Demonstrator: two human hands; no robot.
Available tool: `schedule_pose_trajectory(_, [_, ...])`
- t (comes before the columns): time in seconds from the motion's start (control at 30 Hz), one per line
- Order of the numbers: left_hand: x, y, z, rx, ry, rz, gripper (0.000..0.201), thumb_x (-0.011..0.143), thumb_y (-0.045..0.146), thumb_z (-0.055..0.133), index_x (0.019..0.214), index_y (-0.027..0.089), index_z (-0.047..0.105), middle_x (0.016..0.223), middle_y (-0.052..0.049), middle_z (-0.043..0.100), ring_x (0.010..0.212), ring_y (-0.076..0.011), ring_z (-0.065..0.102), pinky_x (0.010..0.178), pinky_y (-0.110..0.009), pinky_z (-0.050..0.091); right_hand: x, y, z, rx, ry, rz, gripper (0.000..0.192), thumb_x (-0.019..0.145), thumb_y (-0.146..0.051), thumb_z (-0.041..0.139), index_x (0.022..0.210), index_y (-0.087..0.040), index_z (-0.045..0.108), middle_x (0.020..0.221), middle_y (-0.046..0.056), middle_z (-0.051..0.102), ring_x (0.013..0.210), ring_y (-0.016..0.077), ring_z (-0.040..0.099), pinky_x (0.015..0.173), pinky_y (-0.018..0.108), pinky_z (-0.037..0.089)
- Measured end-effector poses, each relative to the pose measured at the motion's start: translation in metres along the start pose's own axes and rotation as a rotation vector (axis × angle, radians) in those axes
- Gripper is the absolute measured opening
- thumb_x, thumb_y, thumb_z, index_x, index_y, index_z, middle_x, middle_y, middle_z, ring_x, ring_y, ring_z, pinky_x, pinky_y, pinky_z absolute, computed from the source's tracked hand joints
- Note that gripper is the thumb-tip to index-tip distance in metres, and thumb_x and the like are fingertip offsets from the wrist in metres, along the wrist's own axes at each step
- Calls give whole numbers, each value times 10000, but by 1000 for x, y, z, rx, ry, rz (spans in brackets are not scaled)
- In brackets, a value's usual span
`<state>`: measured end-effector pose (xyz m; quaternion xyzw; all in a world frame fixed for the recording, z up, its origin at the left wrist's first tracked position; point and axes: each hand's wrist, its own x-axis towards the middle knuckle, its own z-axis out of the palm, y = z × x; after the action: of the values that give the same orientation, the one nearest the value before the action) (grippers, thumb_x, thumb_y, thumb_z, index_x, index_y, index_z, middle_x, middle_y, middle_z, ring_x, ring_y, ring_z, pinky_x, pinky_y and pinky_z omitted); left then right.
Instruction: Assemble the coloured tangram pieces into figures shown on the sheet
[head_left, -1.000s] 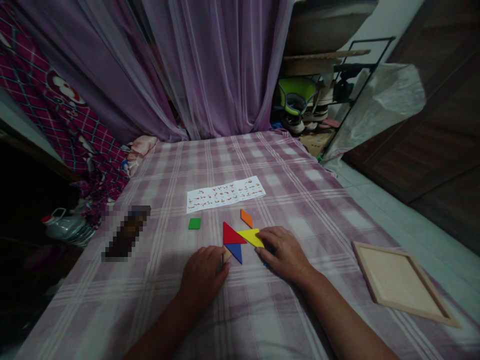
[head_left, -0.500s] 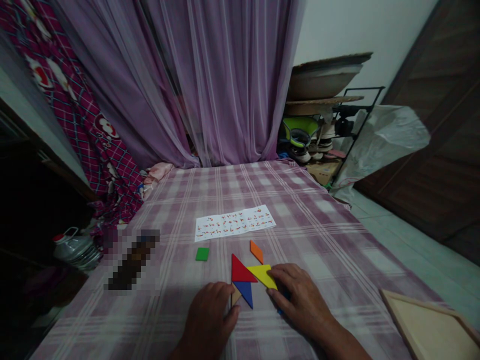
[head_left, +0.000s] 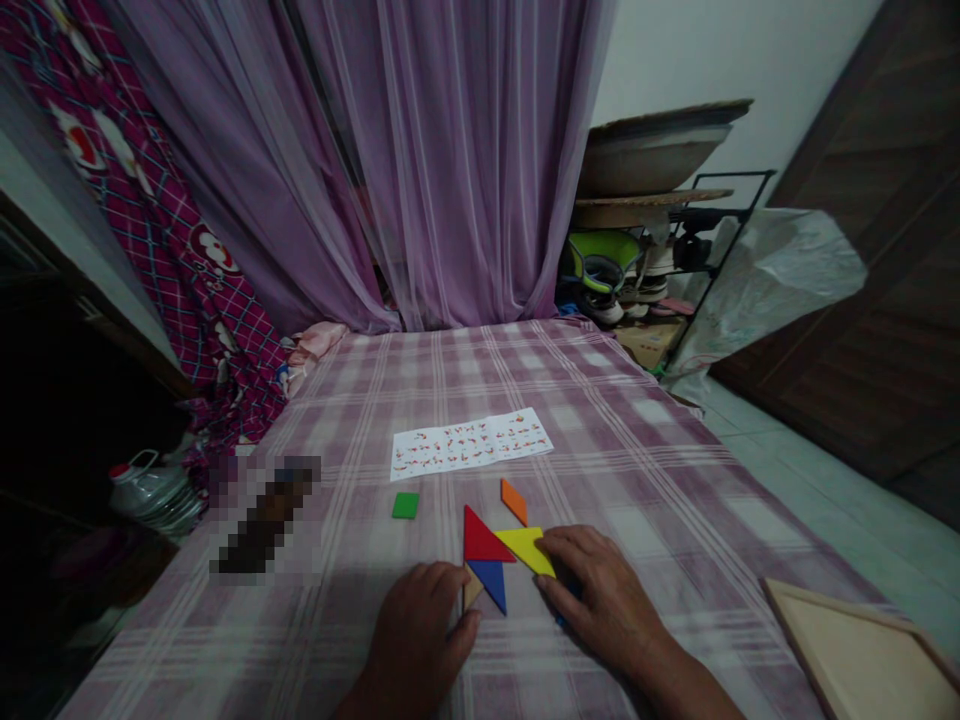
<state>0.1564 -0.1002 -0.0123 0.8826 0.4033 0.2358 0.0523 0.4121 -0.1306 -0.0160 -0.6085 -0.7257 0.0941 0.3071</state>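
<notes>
Flat tangram pieces lie on the checked cloth. A red triangle (head_left: 484,542) meets a blue triangle (head_left: 493,585) below it and a yellow triangle (head_left: 527,547) at its right corner. Thumb and fingers of my left hand (head_left: 418,625) close round a small tan triangle (head_left: 471,590) beside the blue one. My right hand (head_left: 604,595) pinches the yellow triangle's right end. Under that palm another blue piece (head_left: 560,621) is mostly hidden. An orange parallelogram (head_left: 514,501) and a green square (head_left: 406,505) rest apart, farther from me.
A printed sheet of small figures (head_left: 472,446) lies beyond the pieces. At the right edge sits a shallow wooden tray (head_left: 855,650). A blurred-out object (head_left: 266,520) is on the left. Purple curtains (head_left: 450,170) hang behind, with a loaded rack (head_left: 705,215) at back right.
The view has shifted very slightly. Both hands and the tangram pieces keep their places.
</notes>
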Motion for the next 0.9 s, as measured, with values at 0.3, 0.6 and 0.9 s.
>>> schedule_pose_trajectory(0.3, [16,-20,-27,-156,-102,-152,166,924,258,450,859,226,600,814,-20,679,751,-179,646,689,-304,525,2,-1,-4,14,-12,9,243,867,-300,599,1088,-228,672,1088,99,691,1008,272,621,874,455,496])
schedule_pose_trajectory(0.6, [23,-89,-26,151,123,-207,305,919,333,465,1139,212,638,1146,-93,663,1073,-262,609,961,-427,465,4,-2,-6,68,5,8,225,912,-310,539,1063,-211,673,1048,97,709,978,251,630,863,430,493])
schedule_pose_trajectory(0.9, [22,-103,-12,157,58,-249,405,908,400,452,1196,185,639,1196,-99,688,1128,-291,600,1003,-461,437,4,0,-2,61,41,-27,242,882,-301,560,1079,-210,667,1078,101,710,999,258,630,871,439,487])
